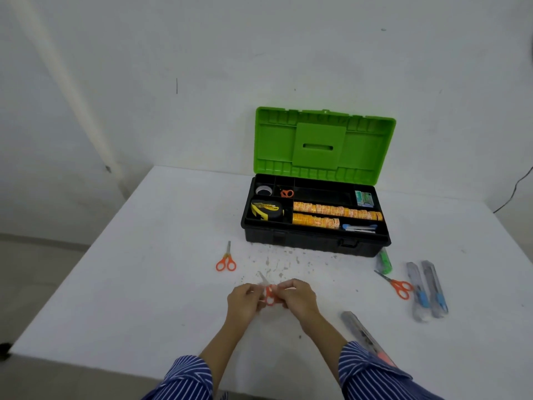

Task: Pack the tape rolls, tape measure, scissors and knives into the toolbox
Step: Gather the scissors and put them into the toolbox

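One pair of orange-handled scissors [269, 294] is being held between both hands just above the white surface [144, 284], at 6 o'clock from the toolbox [315, 226]. The left hand [244, 298] is being curled round the handle loops from one side, the right hand [298, 295] is being closed on them from the other, and the blades are being pointed towards 11 o'clock.

Four pairs of scissors are being counted in all: the held pair, a second pair [226, 259] lying at 10 o'clock from the hands, a third pair [396, 285] at 3 o'clock, and a fourth pair [287, 193] in a rear compartment of the open toolbox.

Five knives are being counted: two blue-slider knives [427, 290] side by side at 3 o'clock, one green knife [385, 261] touching the toolbox's front right corner, one grey knife [366, 337] partly hidden by the right sleeve [372, 376], and one blue knife [360, 228] in the tray.

One tape measure [266, 210] is being kept in the left compartment, and two rows of orange tape rolls [331, 215] beside it.
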